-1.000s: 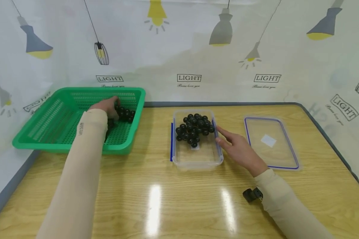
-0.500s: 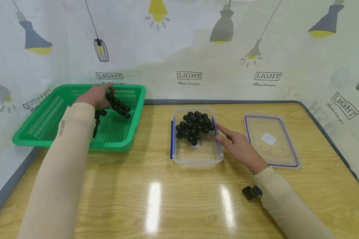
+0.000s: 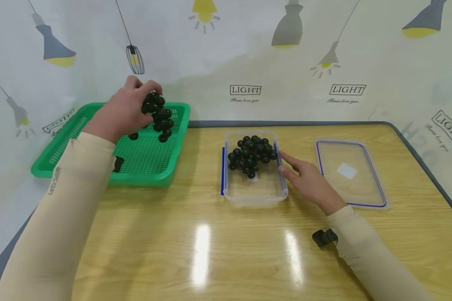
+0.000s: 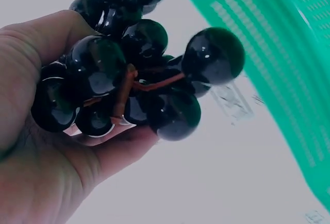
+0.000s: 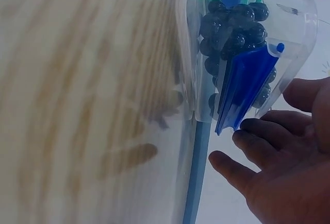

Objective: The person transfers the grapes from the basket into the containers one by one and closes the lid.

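My left hand (image 3: pixel 120 112) grips a bunch of glossy black grapes (image 3: pixel 161 117) above the green basket (image 3: pixel 147 156). In the left wrist view, thumb and fingers wrap around the grapes (image 4: pixel 98 67), and brown stems show among them. A clear plastic food container (image 3: pixel 256 193) stands mid-table, with another bunch of black grapes (image 3: pixel 251 151) in its far part. Beside the container's right wall is my right hand (image 3: pixel 309 183), fingertips right at the side. The right wrist view shows its fingers extended near a blue latch flap (image 5: pixel 247 87).
The container's clear lid (image 3: pixel 365 188), with a blue seal, lies flat at the right. Another blue flap (image 3: pixel 223 173) hangs on the container's left side. A printed wall sheet (image 3: pixel 211 62) rises behind the wooden table (image 3: pixel 165 238). A black device (image 3: pixel 324 237) sits at the right wrist.
The left hand has lifted the bunch of grapes up out of the basket. The right hand stays beside the container, and the whole view has shifted slightly.
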`<act>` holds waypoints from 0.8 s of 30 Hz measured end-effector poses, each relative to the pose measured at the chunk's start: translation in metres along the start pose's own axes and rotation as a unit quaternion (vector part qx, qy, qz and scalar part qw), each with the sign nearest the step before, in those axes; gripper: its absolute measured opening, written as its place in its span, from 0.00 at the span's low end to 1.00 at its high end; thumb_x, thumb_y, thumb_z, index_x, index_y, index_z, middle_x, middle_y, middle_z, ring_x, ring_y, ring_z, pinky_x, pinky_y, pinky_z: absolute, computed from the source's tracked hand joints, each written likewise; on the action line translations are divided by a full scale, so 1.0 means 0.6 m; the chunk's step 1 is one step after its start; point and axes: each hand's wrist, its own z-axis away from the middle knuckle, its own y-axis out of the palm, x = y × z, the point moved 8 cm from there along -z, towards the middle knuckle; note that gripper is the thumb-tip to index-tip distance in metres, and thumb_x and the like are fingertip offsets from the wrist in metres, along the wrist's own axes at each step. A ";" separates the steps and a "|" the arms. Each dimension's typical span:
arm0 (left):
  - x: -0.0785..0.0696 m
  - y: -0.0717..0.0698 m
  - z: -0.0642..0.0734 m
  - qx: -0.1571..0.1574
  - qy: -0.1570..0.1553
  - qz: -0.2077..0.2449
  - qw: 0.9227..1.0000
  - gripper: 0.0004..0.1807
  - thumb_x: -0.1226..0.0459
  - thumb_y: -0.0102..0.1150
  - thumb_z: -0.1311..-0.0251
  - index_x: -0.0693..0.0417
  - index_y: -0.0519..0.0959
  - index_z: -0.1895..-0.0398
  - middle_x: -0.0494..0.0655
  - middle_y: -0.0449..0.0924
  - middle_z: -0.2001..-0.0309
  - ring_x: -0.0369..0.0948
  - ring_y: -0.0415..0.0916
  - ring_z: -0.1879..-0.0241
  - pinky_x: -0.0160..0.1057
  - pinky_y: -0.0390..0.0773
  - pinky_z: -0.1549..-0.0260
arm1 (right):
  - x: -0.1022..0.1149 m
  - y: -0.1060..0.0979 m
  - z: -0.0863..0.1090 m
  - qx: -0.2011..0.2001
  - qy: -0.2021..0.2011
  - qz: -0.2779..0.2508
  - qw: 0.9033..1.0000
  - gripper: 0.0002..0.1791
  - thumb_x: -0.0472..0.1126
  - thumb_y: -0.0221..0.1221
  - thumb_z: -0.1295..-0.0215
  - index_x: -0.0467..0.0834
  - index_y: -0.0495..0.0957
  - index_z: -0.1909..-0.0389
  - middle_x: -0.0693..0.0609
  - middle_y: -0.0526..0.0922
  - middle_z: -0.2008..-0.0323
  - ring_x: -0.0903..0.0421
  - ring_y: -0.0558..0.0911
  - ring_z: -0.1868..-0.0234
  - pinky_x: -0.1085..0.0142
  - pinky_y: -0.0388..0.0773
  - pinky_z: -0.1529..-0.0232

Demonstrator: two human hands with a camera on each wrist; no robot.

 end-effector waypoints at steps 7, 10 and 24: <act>-0.113 -0.004 0.026 -0.063 0.112 0.012 0.992 0.30 0.77 0.54 0.43 0.51 0.66 0.37 0.63 0.60 0.44 0.57 0.75 0.61 0.51 0.79 0.63 | 0.001 -0.003 0.000 0.002 0.000 0.007 1.000 0.33 0.55 0.45 0.22 0.48 0.51 0.22 0.40 0.73 0.71 0.57 0.58 0.88 0.51 0.69 0.55; -0.154 0.013 0.025 -0.057 0.145 0.021 0.988 0.30 0.78 0.55 0.44 0.49 0.68 0.37 0.60 0.60 0.44 0.54 0.74 0.57 0.49 0.79 0.62 | -0.001 -0.001 0.001 0.002 0.001 0.009 1.000 0.34 0.55 0.45 0.22 0.48 0.51 0.22 0.43 0.73 0.72 0.58 0.57 0.89 0.53 0.71 0.62; -0.291 0.121 0.008 0.005 0.242 -0.023 0.970 0.31 0.73 0.61 0.43 0.43 0.70 0.36 0.53 0.63 0.46 0.49 0.69 0.56 0.42 0.77 0.62 | 0.002 -0.001 -0.001 -0.008 -0.015 0.031 0.999 0.33 0.55 0.44 0.22 0.47 0.51 0.23 0.46 0.69 0.80 0.59 0.54 0.90 0.52 0.69 0.55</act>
